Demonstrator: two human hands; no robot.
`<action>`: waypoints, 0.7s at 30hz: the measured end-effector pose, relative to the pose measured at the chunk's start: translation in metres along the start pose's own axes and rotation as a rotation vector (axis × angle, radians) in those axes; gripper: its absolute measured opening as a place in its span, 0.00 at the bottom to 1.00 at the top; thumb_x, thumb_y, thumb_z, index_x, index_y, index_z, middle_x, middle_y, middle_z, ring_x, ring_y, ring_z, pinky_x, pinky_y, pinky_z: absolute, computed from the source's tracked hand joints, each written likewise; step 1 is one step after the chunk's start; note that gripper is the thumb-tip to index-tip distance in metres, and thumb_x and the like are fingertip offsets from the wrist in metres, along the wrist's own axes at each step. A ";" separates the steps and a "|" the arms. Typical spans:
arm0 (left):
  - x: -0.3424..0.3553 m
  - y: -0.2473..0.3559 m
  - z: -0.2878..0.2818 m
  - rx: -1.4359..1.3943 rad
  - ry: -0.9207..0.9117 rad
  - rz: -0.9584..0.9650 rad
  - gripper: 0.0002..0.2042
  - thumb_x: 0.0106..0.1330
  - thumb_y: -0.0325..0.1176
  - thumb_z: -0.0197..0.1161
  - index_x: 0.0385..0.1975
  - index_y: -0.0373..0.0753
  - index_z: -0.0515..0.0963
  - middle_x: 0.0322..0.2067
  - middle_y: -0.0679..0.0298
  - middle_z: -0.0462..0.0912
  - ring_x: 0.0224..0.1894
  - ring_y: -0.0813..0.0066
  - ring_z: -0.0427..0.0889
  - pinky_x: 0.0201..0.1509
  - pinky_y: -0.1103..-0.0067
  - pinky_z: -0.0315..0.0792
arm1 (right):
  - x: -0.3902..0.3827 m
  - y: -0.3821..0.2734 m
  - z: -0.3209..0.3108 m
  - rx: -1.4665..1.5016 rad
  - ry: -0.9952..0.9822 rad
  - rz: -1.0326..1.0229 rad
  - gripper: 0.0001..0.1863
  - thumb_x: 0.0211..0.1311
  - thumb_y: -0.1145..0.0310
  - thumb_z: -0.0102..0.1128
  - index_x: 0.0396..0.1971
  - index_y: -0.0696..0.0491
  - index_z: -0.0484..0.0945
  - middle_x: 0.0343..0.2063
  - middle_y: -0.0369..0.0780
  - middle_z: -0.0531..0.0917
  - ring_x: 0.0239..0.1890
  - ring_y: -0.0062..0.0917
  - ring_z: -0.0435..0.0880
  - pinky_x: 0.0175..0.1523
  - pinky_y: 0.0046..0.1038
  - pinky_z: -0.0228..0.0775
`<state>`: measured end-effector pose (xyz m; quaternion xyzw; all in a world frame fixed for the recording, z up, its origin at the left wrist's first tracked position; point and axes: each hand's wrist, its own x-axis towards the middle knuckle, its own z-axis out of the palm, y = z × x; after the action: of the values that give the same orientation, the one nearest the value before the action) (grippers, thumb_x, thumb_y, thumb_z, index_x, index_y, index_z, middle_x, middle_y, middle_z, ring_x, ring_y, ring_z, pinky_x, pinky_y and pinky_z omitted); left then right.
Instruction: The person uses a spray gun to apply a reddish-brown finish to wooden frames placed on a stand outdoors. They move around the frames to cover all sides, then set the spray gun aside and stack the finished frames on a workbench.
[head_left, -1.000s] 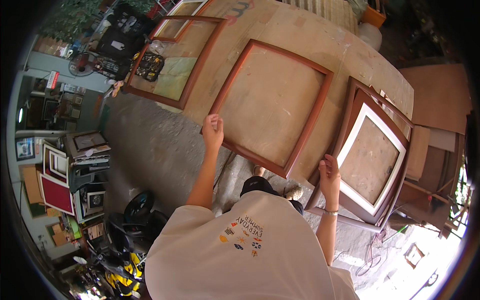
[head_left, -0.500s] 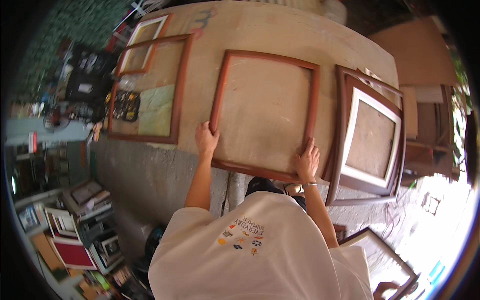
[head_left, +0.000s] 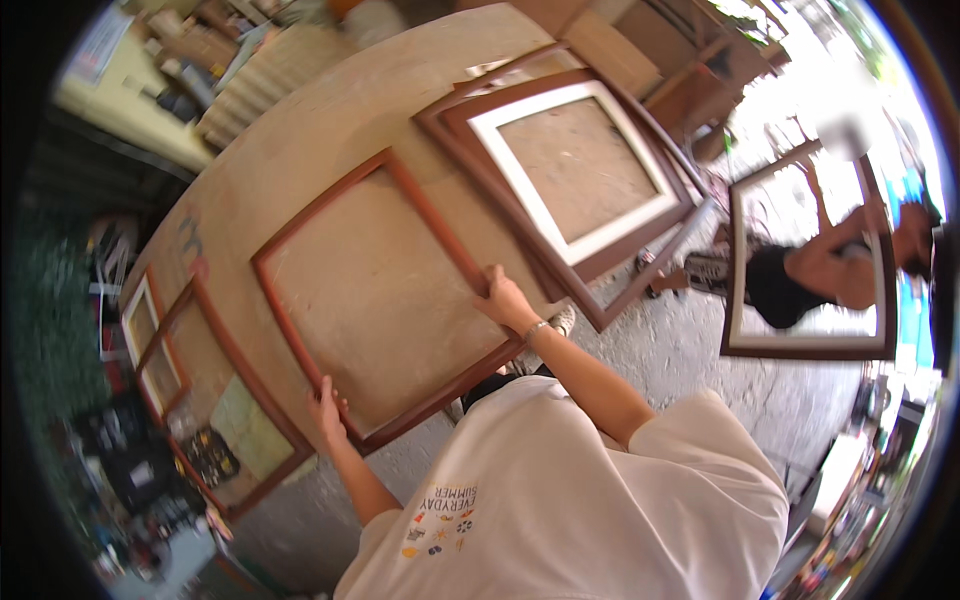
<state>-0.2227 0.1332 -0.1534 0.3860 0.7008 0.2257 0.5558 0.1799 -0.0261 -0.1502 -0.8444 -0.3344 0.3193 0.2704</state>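
Note:
An empty reddish-brown wooden picture frame (head_left: 428,212) lies on the broad wooden tabletop (head_left: 300,120) in front of me. My left hand (head_left: 328,412) is closed round its left side, close to the near corner. On the opposite side, my right hand (head_left: 505,302) grips the rail with the fingers over its edge. The bare board shows through the frame's opening.
To the right, brown frames and a white-edged frame (head_left: 555,235) lie stacked, overhanging the table edge. More frames (head_left: 240,360) and a black tool case (head_left: 208,458) lie left. Further right, a person (head_left: 800,280) in a black top stands behind a large upright frame (head_left: 738,290).
My view has swung toward the right, so the table appears tilted. The person with the upright frame has come into fuller view. Both my hands still hold the picture frame.

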 end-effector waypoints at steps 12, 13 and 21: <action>-0.043 0.001 0.001 -0.355 0.174 0.165 0.24 0.75 0.61 0.43 0.40 0.44 0.72 0.25 0.69 0.70 0.21 0.80 0.65 0.23 0.84 0.61 | -0.046 -0.070 -0.092 0.613 -0.009 -0.076 0.24 0.77 0.50 0.43 0.36 0.59 0.73 0.18 0.44 0.80 0.17 0.30 0.83 0.29 0.35 0.75; -0.051 0.009 0.006 -0.385 0.153 0.213 0.24 0.75 0.61 0.43 0.39 0.43 0.71 0.25 0.69 0.69 0.21 0.80 0.65 0.23 0.84 0.61 | -0.052 -0.072 -0.101 0.613 -0.003 -0.129 0.25 0.77 0.49 0.42 0.35 0.59 0.73 0.17 0.43 0.78 0.16 0.30 0.82 0.28 0.34 0.74; -0.132 0.088 0.096 -0.556 0.020 0.440 0.26 0.73 0.63 0.44 0.36 0.43 0.71 0.17 0.70 0.65 0.15 0.81 0.63 0.20 0.87 0.59 | -0.127 -0.036 -0.227 0.668 0.106 -0.358 0.30 0.78 0.46 0.38 0.42 0.60 0.79 0.19 0.40 0.76 0.18 0.22 0.76 0.32 0.31 0.72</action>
<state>-0.0943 0.0705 -0.0346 0.3595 0.5178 0.5261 0.5709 0.2564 -0.1524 0.0675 -0.6535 -0.3396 0.3143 0.5990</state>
